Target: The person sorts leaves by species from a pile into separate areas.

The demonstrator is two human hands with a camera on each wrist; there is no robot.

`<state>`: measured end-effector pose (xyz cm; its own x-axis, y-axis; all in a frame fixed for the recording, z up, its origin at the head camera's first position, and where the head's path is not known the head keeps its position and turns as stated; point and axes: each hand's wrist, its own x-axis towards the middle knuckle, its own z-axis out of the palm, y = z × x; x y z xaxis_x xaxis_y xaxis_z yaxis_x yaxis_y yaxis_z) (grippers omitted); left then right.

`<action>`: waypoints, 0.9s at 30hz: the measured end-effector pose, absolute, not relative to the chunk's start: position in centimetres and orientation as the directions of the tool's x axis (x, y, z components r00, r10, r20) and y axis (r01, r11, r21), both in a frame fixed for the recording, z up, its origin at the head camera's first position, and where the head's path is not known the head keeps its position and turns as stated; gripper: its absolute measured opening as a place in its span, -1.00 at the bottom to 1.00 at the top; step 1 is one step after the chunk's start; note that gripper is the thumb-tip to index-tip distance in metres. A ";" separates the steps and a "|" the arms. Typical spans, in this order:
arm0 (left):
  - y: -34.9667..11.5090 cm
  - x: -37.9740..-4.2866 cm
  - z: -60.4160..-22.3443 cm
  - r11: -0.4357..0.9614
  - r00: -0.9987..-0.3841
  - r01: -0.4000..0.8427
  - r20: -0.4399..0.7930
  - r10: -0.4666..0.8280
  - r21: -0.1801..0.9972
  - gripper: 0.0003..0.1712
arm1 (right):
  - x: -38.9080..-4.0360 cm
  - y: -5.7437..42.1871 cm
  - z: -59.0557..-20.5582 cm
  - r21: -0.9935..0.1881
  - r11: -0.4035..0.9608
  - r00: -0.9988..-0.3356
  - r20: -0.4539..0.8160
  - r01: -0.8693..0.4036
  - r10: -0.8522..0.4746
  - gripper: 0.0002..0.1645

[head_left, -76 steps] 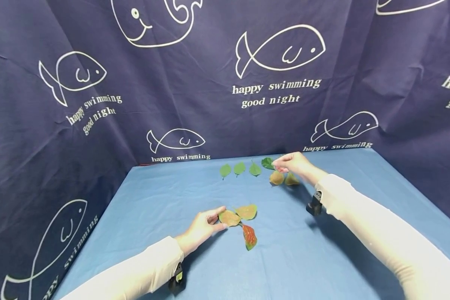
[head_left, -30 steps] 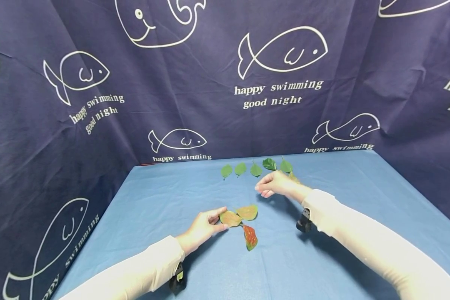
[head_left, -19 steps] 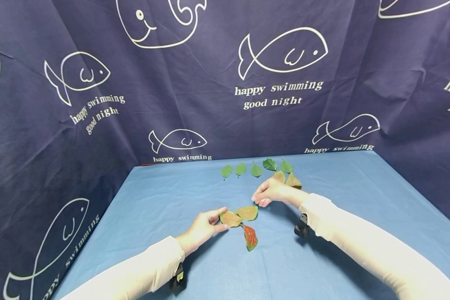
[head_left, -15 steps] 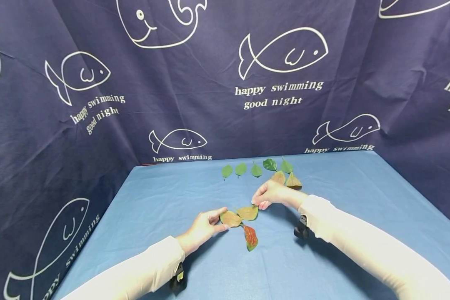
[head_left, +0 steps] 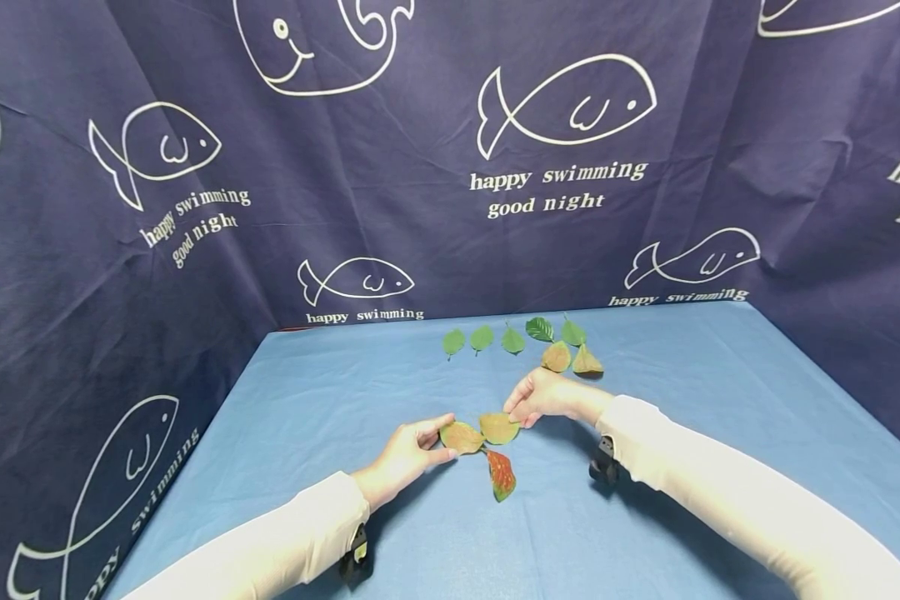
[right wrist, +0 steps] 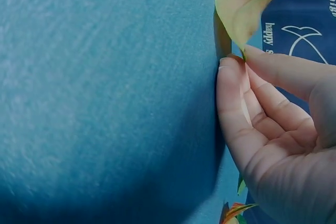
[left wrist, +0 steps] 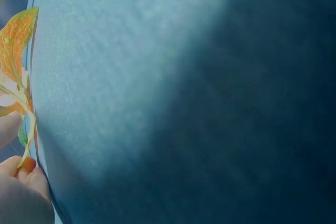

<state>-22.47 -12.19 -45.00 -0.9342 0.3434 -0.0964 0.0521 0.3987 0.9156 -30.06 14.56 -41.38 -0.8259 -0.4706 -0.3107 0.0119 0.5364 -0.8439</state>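
My left hand (head_left: pixel 403 457) holds a yellow-brown leaf (head_left: pixel 462 437) by its left side, with index finger and thumb at opposite edges. To the right, my right hand (head_left: pixel 546 397) pinches the tip of a second yellowish leaf (head_left: pixel 500 427). In the right wrist view that leaf (right wrist: pixel 244 11) stands slightly raised from the cloth, its tip between thumb and index finger (right wrist: pixel 231 82). A red leaf (head_left: pixel 502 475) with a green tip lies just below the two, its stem end near theirs. The left wrist view catches only part of the left hand (left wrist: pixel 23 187) at its edge.
Along the back lie several green leaves, among them a darker veined leaf (head_left: pixel 540 329). Two more yellowish leaves, a rounded one (head_left: pixel 557 357) and a folded-looking one (head_left: pixel 587 362), lie in front of them. A blue cloth (head_left: pixel 330 392) covers the table; dark fish-print curtains (head_left: pixel 435 233) surround it.
My right hand has come from the back row toward the front and taken the second yellowish leaf by its tip. That leaf has shifted slightly right. My left hand has stayed put.
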 end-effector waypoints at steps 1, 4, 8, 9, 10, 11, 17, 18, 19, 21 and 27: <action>-12.2 -22.5 -45.0 0.396 -0.934 0.053 -0.095 0.344 0.917 -0.31 | -30.0 14.6 -41.4 -0.843 0.538 -0.827 -0.311 0.013 -0.468 -0.78; -12.2 -22.4 -44.9 0.393 -0.934 0.051 -0.095 0.343 0.918 -0.31 | -29.9 14.5 -41.4 -0.843 0.538 -0.831 -0.311 0.016 -0.462 -0.79; -12.2 -22.4 -44.8 0.397 -0.935 0.042 -0.104 0.340 0.917 -0.31 | -29.8 14.6 -41.5 -0.847 0.532 -0.829 -0.305 0.012 -0.468 -0.79; -12.2 -22.4 -44.8 0.399 -0.935 0.041 -0.106 0.339 0.916 -0.31 | -29.8 14.6 -41.5 -0.848 0.530 -0.828 -0.305 0.012 -0.470 -0.79; -12.2 -22.3 -44.8 0.399 -0.935 0.040 -0.107 0.338 0.916 -0.31 | -29.8 14.6 -41.5 -0.849 0.527 -0.829 -0.311 0.023 -0.465 -0.79; -12.2 -22.3 -44.8 0.400 -0.935 0.038 -0.109 0.338 0.916 -0.31 | -29.8 14.6 -41.5 -0.851 0.525 -0.828 -0.310 0.022 -0.467 -0.79; -12.2 -22.3 -44.7 0.404 -0.935 0.035 -0.113 0.337 0.914 -0.31 | -29.9 14.6 -41.6 -0.856 0.516 -0.833 -0.313 0.040 -0.456 -0.81; -12.2 -22.3 -44.7 0.406 -0.934 0.035 -0.115 0.337 0.913 -0.31 | -29.9 14.7 -41.6 -0.858 0.512 -0.833 -0.315 0.044 -0.455 -0.81; -12.2 -22.3 -44.7 0.408 -0.934 0.033 -0.117 0.337 0.912 -0.30 | -29.9 14.7 -41.7 -0.860 0.508 -0.833 -0.316 0.050 -0.453 -0.81; -12.2 -22.3 -44.7 0.411 -0.934 0.028 -0.123 0.335 0.911 -0.30 | -29.9 14.7 -41.7 -0.865 0.499 -0.831 -0.316 0.055 -0.457 -0.81; -12.1 -22.3 -44.7 0.412 -0.936 0.024 -0.125 0.330 0.911 -0.31 | -30.0 14.7 -41.5 -0.883 0.467 -0.825 -0.299 0.048 -0.480 -0.77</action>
